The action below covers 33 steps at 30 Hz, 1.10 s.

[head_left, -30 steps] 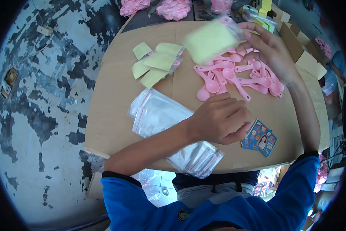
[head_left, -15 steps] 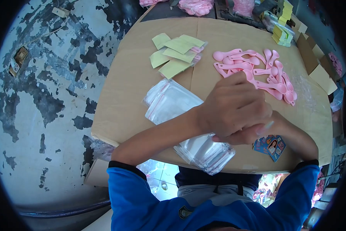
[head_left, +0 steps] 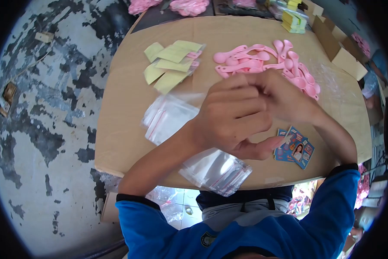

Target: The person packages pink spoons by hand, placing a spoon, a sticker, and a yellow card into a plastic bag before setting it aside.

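A big cardboard sheet (head_left: 125,129) is laid flat, and every place here is told from it. On its far left part, a small heap of yellow packets (head_left: 170,64) is spread out. On its left middle part, a stack of clear bags (head_left: 166,116) with red zip lines is laid. A second stack of clear bags (head_left: 215,170) is laid at its near edge and sticks out a little over that edge. Above the middle of the sheet, the left hand (head_left: 230,116) is held up, with its fingers curled in and its thumb stretched out to the right. The right hand (head_left: 286,97) is pressed close against it, so the two hands are brought together. Whether something small is pinched between them cannot be told, because that spot is hidden by the fingers. On the far right part of the sheet, just behind the hands, a heap of pink spoons (head_left: 267,60) is piled. On the near right part, a few picture cards (head_left: 295,149) are fanned out just beside the left thumb tip. Past the far right corner, little yellow stacks (head_left: 294,19) are set. Past the right edge, brown boxes (head_left: 340,56) are lined up.
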{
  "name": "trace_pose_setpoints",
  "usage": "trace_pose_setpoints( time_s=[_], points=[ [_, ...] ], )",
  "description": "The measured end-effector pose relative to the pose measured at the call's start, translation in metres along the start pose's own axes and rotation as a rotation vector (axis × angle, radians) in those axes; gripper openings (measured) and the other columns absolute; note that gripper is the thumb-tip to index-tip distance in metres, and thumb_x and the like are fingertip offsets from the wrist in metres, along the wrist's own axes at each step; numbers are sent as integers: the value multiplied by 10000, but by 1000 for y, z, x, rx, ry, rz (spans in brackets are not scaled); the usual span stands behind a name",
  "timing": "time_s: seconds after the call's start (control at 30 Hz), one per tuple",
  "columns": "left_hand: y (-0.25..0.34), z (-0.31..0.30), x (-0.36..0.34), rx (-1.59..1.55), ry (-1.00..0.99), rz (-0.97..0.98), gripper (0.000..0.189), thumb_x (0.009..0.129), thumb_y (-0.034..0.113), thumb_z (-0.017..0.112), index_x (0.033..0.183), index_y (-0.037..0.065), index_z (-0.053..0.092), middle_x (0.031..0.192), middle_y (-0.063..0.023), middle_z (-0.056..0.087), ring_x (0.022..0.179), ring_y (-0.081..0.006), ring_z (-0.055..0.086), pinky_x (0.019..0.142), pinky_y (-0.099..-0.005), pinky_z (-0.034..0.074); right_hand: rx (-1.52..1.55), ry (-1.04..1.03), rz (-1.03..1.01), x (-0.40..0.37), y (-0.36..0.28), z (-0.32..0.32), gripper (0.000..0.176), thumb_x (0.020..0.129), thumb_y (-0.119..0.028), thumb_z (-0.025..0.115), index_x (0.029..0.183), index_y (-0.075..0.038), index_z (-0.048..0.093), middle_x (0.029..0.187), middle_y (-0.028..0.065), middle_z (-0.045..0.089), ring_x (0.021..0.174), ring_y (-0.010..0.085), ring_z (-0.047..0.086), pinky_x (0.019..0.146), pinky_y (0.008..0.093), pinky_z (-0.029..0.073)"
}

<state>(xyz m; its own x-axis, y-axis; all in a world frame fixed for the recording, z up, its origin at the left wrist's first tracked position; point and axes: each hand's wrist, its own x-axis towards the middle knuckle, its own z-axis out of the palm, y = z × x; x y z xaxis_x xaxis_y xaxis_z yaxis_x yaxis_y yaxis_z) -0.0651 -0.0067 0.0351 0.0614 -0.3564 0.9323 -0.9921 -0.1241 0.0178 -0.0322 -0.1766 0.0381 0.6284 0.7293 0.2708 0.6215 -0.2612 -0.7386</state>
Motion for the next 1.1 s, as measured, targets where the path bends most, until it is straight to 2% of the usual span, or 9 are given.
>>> trace_pose_setpoints(
  time_s=[0.1,0.13,0.23,0.27,0.4,0.53,0.73,0.97,1.1],
  points=[
    [6,3,-6,-134,-365,-390,430,737,365,741,554,65,493,474,-23,435,407,-189,440,530,-295,407,141,144,175,-18,-2,-25,202,993,-175,498,1022,-10,610,747,-16,536,655,37,479,562,204,403],
    [7,-1,8,-188,-722,-758,436,759,427,744,661,38,576,617,-50,561,534,-155,533,590,-278,447,185,209,189,-26,0,-29,211,993,-187,506,1031,-7,610,760,-21,537,662,32,476,560,201,398],
    [0,21,-10,-769,-413,-1118,459,811,417,715,998,8,619,914,-83,633,748,-152,587,705,-274,478,323,289,204,-52,11,-32,236,998,-216,509,1049,-6,607,796,-35,540,679,11,469,547,190,385],
    [2,27,-12,-1021,-274,-1161,633,865,405,663,1314,11,455,1178,-98,572,956,-178,582,835,-289,474,386,297,221,-59,12,-26,236,998,-218,510,1051,-10,608,778,-37,534,665,9,463,539,187,379],
    [13,38,-17,-922,-144,-1429,510,985,304,497,1386,13,374,1256,-118,556,1141,-219,565,942,-337,461,495,271,363,-72,14,-19,214,998,-223,507,1001,-40,618,665,-66,464,574,0,403,498,188,324],
    [-7,38,-28,-780,-155,-1357,455,1022,286,423,1372,-1,384,1243,-138,573,1137,-243,579,977,-376,463,518,156,394,-77,23,-14,230,983,-247,525,930,-37,602,644,-22,479,549,65,418,507,222,350],
    [-9,38,-16,-971,181,-1559,384,988,196,506,1306,-9,440,1090,-155,627,1016,-249,639,906,-397,532,-523,-373,390,-111,-10,-66,343,857,-350,659,924,-24,575,819,128,596,784,332,585,696,414,455],
    [-12,34,-21,-898,148,-1543,317,959,142,561,1237,0,504,1111,-131,626,1000,-228,642,899,-387,546,-261,-483,612,-91,0,-63,338,782,-314,737,918,-14,662,870,126,675,800,271,661,676,372,497],
    [-15,33,-21,-998,294,-1576,323,956,154,570,1236,6,504,1122,-138,625,994,-228,645,900,-384,544,-97,-226,485,-94,21,-59,208,801,-161,723,936,-5,699,808,105,695,748,196,677,642,322,507]
  ],
)
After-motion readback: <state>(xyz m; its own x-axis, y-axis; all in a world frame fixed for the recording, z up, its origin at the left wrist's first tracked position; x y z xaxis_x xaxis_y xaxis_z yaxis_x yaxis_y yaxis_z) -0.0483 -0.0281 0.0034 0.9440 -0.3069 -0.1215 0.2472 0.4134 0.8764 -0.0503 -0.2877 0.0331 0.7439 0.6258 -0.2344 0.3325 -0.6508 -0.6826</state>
